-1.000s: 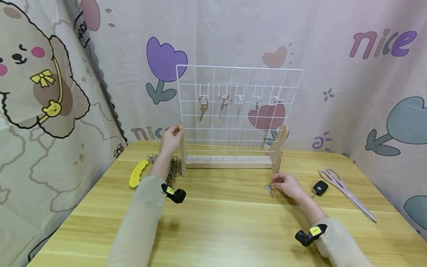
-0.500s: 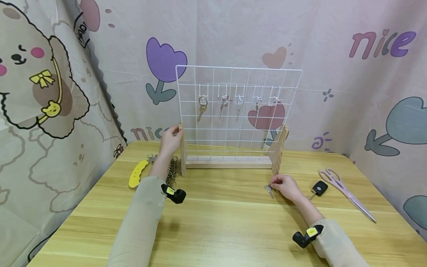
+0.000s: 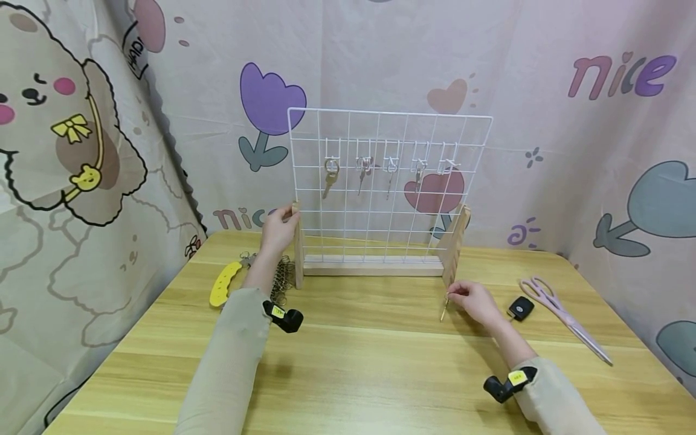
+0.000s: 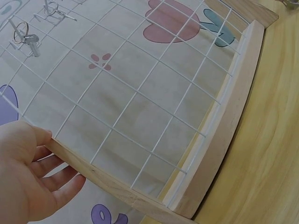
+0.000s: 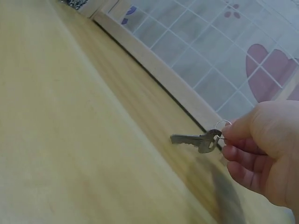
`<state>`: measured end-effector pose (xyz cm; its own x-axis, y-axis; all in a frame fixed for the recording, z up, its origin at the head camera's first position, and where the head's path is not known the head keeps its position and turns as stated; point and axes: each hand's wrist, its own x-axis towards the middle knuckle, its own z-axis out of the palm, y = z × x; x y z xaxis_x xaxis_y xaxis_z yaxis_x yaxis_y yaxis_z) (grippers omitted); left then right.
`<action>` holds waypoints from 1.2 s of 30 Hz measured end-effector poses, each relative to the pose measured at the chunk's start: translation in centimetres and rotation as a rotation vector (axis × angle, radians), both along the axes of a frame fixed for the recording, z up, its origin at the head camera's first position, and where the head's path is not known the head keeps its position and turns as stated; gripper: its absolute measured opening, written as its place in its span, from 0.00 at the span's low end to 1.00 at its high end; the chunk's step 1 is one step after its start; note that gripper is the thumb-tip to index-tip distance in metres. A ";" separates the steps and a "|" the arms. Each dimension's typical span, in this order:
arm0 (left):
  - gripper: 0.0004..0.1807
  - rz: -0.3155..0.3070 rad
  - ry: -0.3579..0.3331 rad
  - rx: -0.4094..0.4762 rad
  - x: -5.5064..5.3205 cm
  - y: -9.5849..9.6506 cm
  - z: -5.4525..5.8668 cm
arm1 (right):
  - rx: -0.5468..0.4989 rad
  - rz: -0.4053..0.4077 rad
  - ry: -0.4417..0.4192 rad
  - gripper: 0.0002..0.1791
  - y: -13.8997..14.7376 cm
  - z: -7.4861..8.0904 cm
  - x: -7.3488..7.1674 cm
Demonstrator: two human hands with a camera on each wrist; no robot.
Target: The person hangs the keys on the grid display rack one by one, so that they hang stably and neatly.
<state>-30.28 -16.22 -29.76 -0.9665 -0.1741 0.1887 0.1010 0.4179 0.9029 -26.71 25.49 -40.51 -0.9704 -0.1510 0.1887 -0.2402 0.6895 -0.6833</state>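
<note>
My left hand (image 3: pixel 279 229) grips the top of the left wooden upright (image 3: pixel 298 257) of a white wire-grid rack (image 3: pixel 375 266). In the left wrist view the thumb lies on the near side of the wood, with the fingers curled behind it. Several keys hang by rings from white hooks on the grid, among them a brassy key (image 3: pixel 330 179) at the left; the rightmost hook (image 3: pixel 449 164) is bare. My right hand (image 3: pixel 473 302) pinches a small metal ring (image 5: pixel 223 122) between thumb and forefinger. From the ring dangles a silver key (image 5: pixel 189 139), close above the table before the rack's right foot.
A black car key (image 3: pixel 521 308) and pink scissors (image 3: pixel 565 317) lie right of my right hand. Left of the rack are a yellow-handled tool (image 3: pixel 225 284), partly behind my left forearm, and a pile of metal rings (image 3: pixel 283 281). A printed curtain hangs behind the table.
The key in my right hand has turned from showing its flat face to nearly edge-on, and that hand has shifted slightly right. My left hand stays on the upright.
</note>
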 end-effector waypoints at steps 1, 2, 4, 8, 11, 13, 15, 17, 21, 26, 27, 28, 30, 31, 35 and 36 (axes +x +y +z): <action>0.27 0.001 0.000 0.001 0.0 0.0 0.0 | -0.004 -0.001 0.002 0.02 0.1 0.2 0.0; 0.27 0.002 0.000 0.003 0.0 0.0 0.0 | -0.006 0.001 0.011 0.03 0.1 0.5 0.1; 0.27 0.001 -0.002 0.008 0.0 0.0 0.0 | -0.014 -0.006 0.007 0.04 0.2 1.0 0.1; 0.26 -0.002 -0.010 0.020 0.0 0.0 0.0 | -0.033 -0.006 -0.001 0.06 0.4 2.3 0.0; 0.27 -0.001 -0.014 0.023 0.0 0.0 0.0 | -0.034 -0.016 0.002 0.08 0.6 3.5 -0.3; 0.27 -0.003 -0.015 0.021 0.0 0.0 0.0 | -0.032 -0.022 0.009 0.09 0.7 4.5 -0.6; 0.27 -0.003 -0.018 0.021 0.0 0.0 0.1 | -0.042 -0.029 0.026 0.09 0.9 5.5 -0.9; 0.27 -0.006 -0.018 0.021 0.0 0.0 0.1 | -0.056 -0.024 0.051 0.10 1.0 6.6 -1.1; 0.27 -0.006 -0.014 0.025 0.1 0.0 0.3 | -0.075 -0.029 0.099 0.10 1.0 8.9 -1.5; 0.27 -0.008 -0.005 0.019 0.0 0.0 0.3 | -0.033 -0.066 0.130 0.12 0.9 11.8 -1.6; 0.27 -0.007 -0.003 0.017 0.0 0.0 0.3 | -0.029 -0.070 0.134 0.13 0.9 12.4 -1.6; 0.27 -0.008 -0.002 0.016 -0.1 0.0 0.3 | -0.026 -0.073 0.141 0.14 0.9 12.9 -1.7; 0.27 -0.007 -0.002 0.014 -0.1 -0.1 0.3 | -0.028 -0.071 0.163 0.15 0.7 13.8 -1.8; 0.27 -0.007 -0.003 0.013 -0.1 -0.1 0.3 | -0.032 -0.075 0.171 0.15 0.7 14.2 -1.8; 0.27 -0.010 -0.012 0.014 0.0 -0.1 0.1 | -0.046 -0.098 0.214 0.15 0.2 15.7 -1.9; 0.27 -0.011 -0.012 0.014 0.0 -0.1 0.1 | -0.051 -0.103 0.225 0.15 0.1 16.1 -1.9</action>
